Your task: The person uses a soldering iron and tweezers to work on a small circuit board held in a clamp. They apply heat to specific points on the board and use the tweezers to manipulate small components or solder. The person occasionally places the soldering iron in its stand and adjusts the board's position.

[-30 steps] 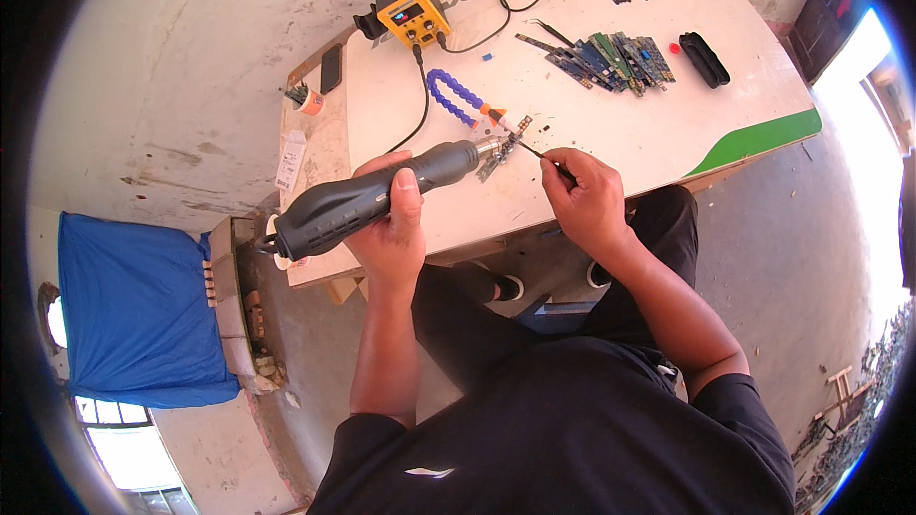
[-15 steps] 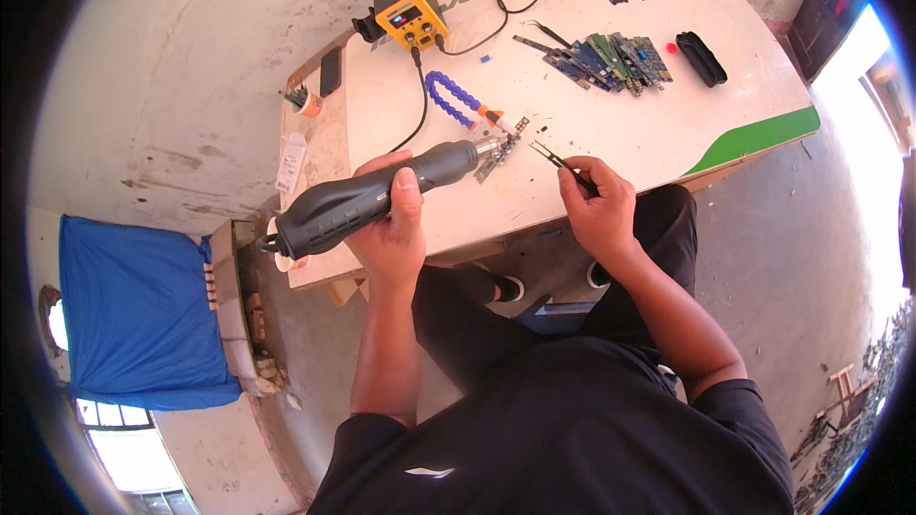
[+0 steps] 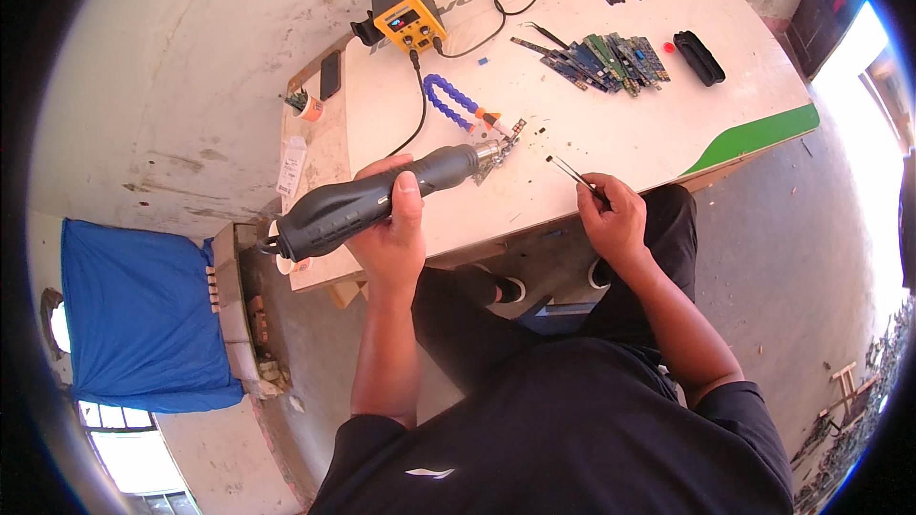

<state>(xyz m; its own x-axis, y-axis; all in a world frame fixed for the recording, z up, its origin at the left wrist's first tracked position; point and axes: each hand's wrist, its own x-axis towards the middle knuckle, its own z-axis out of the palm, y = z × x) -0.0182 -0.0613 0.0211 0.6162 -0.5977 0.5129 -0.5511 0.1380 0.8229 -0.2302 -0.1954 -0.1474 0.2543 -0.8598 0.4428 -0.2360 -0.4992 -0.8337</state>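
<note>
Step at the nozzle: I judge it as heating a circuit board strip [image 3: 518,128] with the hot-air gun [image 3: 334,215], the tweezers [image 3: 576,174] held clear.
Next tweezer move: I'd say it calls for steady aim and fine tip control; a dark speck [image 3: 550,159] shows at the tips, but I cannot tell whether it is gripped.
Gun's aim: I read its nozzle [image 3: 487,150] as pointing rightward and away from the wearer, at the strip; its long axis slants from near left to far right.
Strip's lie: at the nozzle, above the white table [image 3: 668,138] or on it, I cannot tell which; its long axis also runs near left to far right, more steeply.
Left hand [image 3: 389,246]: wrapped around the gun's body, thumb on top.
Right hand [image 3: 615,221]: pinching the tweezers, tips toward the strip but apart from it.
</note>
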